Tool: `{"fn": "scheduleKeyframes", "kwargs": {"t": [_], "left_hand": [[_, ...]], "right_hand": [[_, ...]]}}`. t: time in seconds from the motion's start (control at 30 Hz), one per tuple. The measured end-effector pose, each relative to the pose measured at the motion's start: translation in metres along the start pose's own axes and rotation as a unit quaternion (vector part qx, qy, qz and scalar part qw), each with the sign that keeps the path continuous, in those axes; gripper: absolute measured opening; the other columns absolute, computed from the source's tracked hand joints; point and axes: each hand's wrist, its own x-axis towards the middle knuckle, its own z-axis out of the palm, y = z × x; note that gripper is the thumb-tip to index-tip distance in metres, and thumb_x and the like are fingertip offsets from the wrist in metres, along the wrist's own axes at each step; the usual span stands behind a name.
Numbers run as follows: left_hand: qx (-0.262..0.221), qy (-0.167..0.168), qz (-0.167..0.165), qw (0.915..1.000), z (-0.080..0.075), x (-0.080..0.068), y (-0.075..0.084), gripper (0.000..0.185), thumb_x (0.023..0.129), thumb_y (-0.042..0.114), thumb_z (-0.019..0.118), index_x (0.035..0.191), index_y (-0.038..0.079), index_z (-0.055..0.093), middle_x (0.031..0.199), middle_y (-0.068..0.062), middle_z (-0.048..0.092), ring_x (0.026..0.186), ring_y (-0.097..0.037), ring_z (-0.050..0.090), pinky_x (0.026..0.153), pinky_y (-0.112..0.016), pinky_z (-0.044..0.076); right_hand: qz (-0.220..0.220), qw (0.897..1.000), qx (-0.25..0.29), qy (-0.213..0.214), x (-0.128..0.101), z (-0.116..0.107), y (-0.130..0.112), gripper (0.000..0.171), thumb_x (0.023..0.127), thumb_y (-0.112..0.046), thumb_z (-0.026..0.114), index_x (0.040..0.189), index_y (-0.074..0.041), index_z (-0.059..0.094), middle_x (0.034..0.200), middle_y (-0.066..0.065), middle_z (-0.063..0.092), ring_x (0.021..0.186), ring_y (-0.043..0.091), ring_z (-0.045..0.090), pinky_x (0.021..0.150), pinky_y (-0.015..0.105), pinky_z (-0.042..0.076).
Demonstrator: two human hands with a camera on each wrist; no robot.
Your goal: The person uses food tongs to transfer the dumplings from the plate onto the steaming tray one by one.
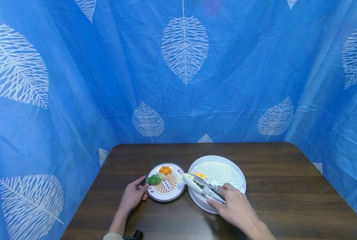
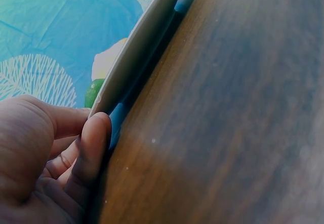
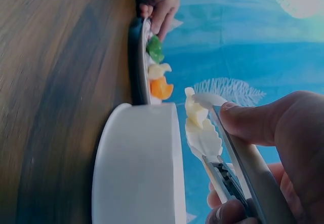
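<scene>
My left hand point(image 1: 133, 196) pinches the left rim of a small round plate point(image 1: 173, 194) between thumb and fingers. On the plate lie a green piece point(image 1: 153, 179), a pale piece point(image 1: 161, 175) and an orange piece point(image 1: 165, 170), all looking like toy or cut food. My right hand point(image 1: 236, 207) grips metal tongs point(image 3: 238, 155) with white heads, over the left side of a white perforated round basket point(image 1: 227, 171). Between the tong heads sits a pale yellow piece point(image 3: 196, 111), near the plate's right rim.
Inside the basket, a yellow piece point(image 1: 200, 174) and a dark green piece point(image 1: 200, 184) show partly behind the tongs. Plate and basket stand side by side on a dark wooden table point(image 1: 274, 186). A blue leaf-patterned curtain point(image 1: 226, 76) surrounds the table's back and sides.
</scene>
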Motion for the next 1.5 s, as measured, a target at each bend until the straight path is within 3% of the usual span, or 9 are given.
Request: {"fn": "scheduleKeyframes", "kwargs": {"t": [0.27, 0.37, 0.57, 0.7, 0.83, 0.93, 1.03, 1.5], "left_hand": [[-0.001, 0.000, 0.002, 1.0000, 0.000, 0.001, 0.003, 0.055, 0.100, 0.016, 0.066, 0.152, 0.006, 0.050, 0.077, -0.007, 0.059, 0.064, -0.016, 0.066, 0.058, -0.026, 0.060], [-0.003, -0.001, 0.003, 1.0000, 0.000, 0.000, 0.003, 0.054, 0.100, 0.015, 0.066, 0.152, 0.006, 0.050, 0.077, -0.007, 0.059, 0.064, -0.016, 0.066, 0.058, -0.026, 0.060], [0.002, 0.001, -0.001, 1.0000, -0.001, -0.002, 0.002, 0.054, 0.101, 0.017, 0.066, 0.152, 0.007, 0.050, 0.078, -0.006, 0.059, 0.065, -0.016, 0.066, 0.059, -0.025, 0.060], [0.003, 0.000, 0.000, 1.0000, -0.001, -0.002, 0.001, 0.055, 0.101, 0.019, 0.066, 0.152, 0.008, 0.050, 0.078, -0.006, 0.059, 0.065, -0.017, 0.066, 0.058, -0.025, 0.059], [0.002, 0.000, -0.001, 1.0000, -0.001, -0.002, 0.001, 0.054, 0.101, 0.018, 0.066, 0.152, 0.008, 0.051, 0.078, -0.006, 0.059, 0.065, -0.017, 0.066, 0.058, -0.024, 0.059], [0.000, -0.001, 0.000, 1.0000, -0.001, -0.002, 0.001, 0.054, 0.101, 0.018, 0.066, 0.152, 0.009, 0.051, 0.079, -0.006, 0.059, 0.066, -0.017, 0.066, 0.059, -0.024, 0.059], [0.000, -0.001, 0.004, 1.0000, -0.002, -0.001, 0.001, 0.054, 0.101, 0.018, 0.066, 0.152, 0.009, 0.051, 0.079, -0.006, 0.058, 0.066, -0.018, 0.066, 0.059, -0.024, 0.059], [0.000, -0.004, 0.000, 1.0000, -0.002, 0.000, 0.001, 0.055, 0.101, 0.018, 0.066, 0.152, 0.008, 0.050, 0.080, -0.007, 0.060, 0.067, -0.017, 0.066, 0.059, -0.025, 0.060]], "right_hand": [[0.002, 1.000, -0.003, 0.005, -0.005, -0.011, 0.018, 0.066, 0.084, -0.056, 0.078, 0.127, -0.006, 0.073, 0.121, 0.013, 0.070, 0.104, 0.030, 0.069, 0.090, 0.057, 0.058], [0.005, 1.000, -0.006, 0.000, -0.007, -0.014, 0.024, 0.066, 0.084, -0.057, 0.078, 0.126, -0.006, 0.073, 0.119, 0.012, 0.070, 0.101, 0.029, 0.069, 0.088, 0.056, 0.058], [0.012, 1.000, -0.008, 0.001, -0.011, -0.015, 0.038, 0.065, 0.084, -0.056, 0.078, 0.126, -0.007, 0.074, 0.110, 0.007, 0.069, 0.087, 0.018, 0.063, 0.076, 0.045, 0.057], [0.033, 0.999, -0.008, -0.020, -0.012, -0.019, 0.046, 0.070, 0.084, -0.058, 0.077, 0.128, -0.004, 0.072, 0.115, 0.012, 0.068, 0.086, 0.019, 0.059, 0.075, 0.044, 0.056], [0.050, 0.998, -0.013, -0.036, -0.012, -0.021, 0.055, 0.074, 0.084, -0.060, 0.076, 0.129, -0.002, 0.071, 0.112, 0.013, 0.067, 0.083, 0.019, 0.056, 0.068, 0.037, 0.051], [0.060, 0.997, -0.015, -0.039, -0.014, -0.021, 0.060, 0.075, 0.083, -0.059, 0.077, 0.129, 0.000, 0.070, 0.104, 0.009, 0.065, 0.079, 0.018, 0.052, 0.062, 0.030, 0.040], [0.065, 0.997, -0.013, -0.044, -0.014, -0.020, 0.062, 0.075, 0.082, -0.058, 0.078, 0.127, 0.001, 0.071, 0.099, 0.007, 0.063, 0.078, 0.018, 0.052, 0.061, 0.030, 0.039], [0.053, 0.996, -0.044, -0.052, -0.010, -0.019, 0.062, 0.073, 0.082, -0.060, 0.078, 0.127, -0.003, 0.072, 0.107, 0.011, 0.066, 0.081, 0.020, 0.055, 0.069, 0.041, 0.052]]}}
